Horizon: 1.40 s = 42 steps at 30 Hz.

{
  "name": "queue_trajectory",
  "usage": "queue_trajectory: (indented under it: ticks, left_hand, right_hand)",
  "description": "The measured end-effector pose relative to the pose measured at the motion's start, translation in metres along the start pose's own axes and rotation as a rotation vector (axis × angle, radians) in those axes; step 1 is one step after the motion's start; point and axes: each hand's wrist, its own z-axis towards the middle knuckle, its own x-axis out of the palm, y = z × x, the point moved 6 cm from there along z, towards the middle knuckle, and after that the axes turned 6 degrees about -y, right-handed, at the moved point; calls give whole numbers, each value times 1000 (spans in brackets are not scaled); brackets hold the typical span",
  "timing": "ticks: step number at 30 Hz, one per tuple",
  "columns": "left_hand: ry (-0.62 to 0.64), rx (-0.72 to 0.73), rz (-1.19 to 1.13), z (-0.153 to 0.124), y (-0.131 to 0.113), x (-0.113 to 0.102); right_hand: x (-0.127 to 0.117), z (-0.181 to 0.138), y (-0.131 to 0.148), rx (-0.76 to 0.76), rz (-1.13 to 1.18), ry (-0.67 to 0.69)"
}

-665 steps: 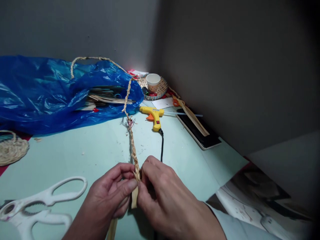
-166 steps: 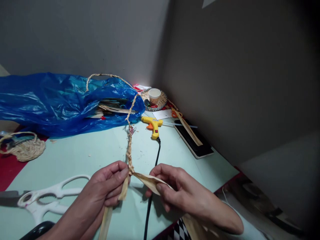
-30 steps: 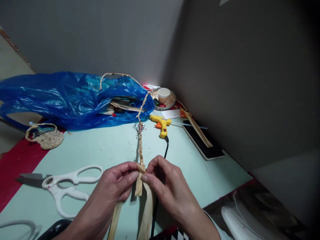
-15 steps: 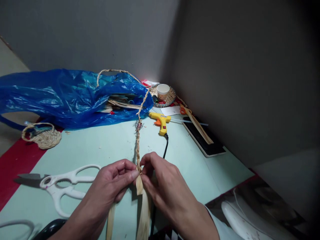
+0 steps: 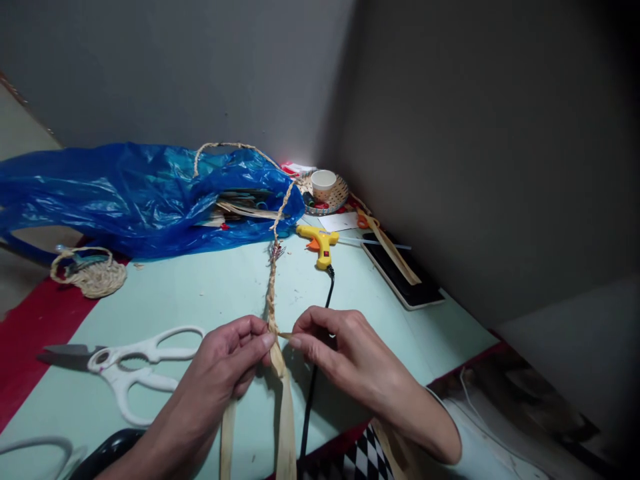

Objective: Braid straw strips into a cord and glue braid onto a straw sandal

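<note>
A thin braid of dried plant strips [image 5: 273,283] runs from over the blue bag down toward me. My left hand [image 5: 240,357] pinches its lower end between thumb and finger. Just to the right, my right hand [image 5: 345,353] is closed in a pinch on one pale strip [image 5: 284,335] that stretches out sideways from the braid. Another wide strip [image 5: 286,427] hangs down below the left fingertips, and a further strip [image 5: 227,443] comes down from under that hand. The strips' far ends run out of view.
White-handled scissors [image 5: 130,363] lie open at left. Beyond are a coiled braid piece [image 5: 100,277], a blue plastic bag [image 5: 125,200], a yellow glue gun [image 5: 323,243] with black cord, a dark tablet-like device [image 5: 395,280] and a woven basket [image 5: 343,193] with a white cup [image 5: 323,181].
My right hand has moved right, away from the braid, drawing a strip out sideways. My left hand keeps its pinch on the braid. The camera view has shifted slightly.
</note>
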Motion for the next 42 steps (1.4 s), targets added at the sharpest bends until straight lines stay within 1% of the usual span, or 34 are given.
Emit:
queue_trajectory:
  ticks: [9,11,13,15,17,21,24,27,34,36,38,40,42]
  left_hand:
    - [16,12,37,1,2,2]
    - [16,31,62,2,2,1]
    - [13,47,70,4,4,-1]
    - [11,54,58,5,6,-2]
    - [3,43,47,6,9,-5]
    - [-13,42,67,6,8,-8]
    - [-22,53,83,5,6,-9]
    - [-28,39,95,5,7,-10]
    - [-66,-5,75,5,12,-14]
    - [-57,-14,56,5,12,-13]
    - [-41,-26,17,4,11,-12]
    - [-32,-38,-10,3,10,-11]
    - [-26,-41,-1,2,8,-10]
  right_hand:
    - [-4,-4,6,-31,-156,-12]
    - [-6,-1,10,-67,-176,-57]
    - [-6,4,17,-147,-175,-87]
    - [-1,11,22,-230,-177,-58]
    - [5,17,24,-291,-162,1]
    - [9,29,27,-355,-72,82]
    - [9,37,27,-325,-39,119]
    - [12,41,27,-297,-39,123]
    - [21,44,24,-299,-26,37]
    - [17,40,21,-265,-21,16]
    - [11,30,16,-197,-29,25]
    - [7,17,9,-119,-53,84]
    - [6,3,4,-78,-63,156]
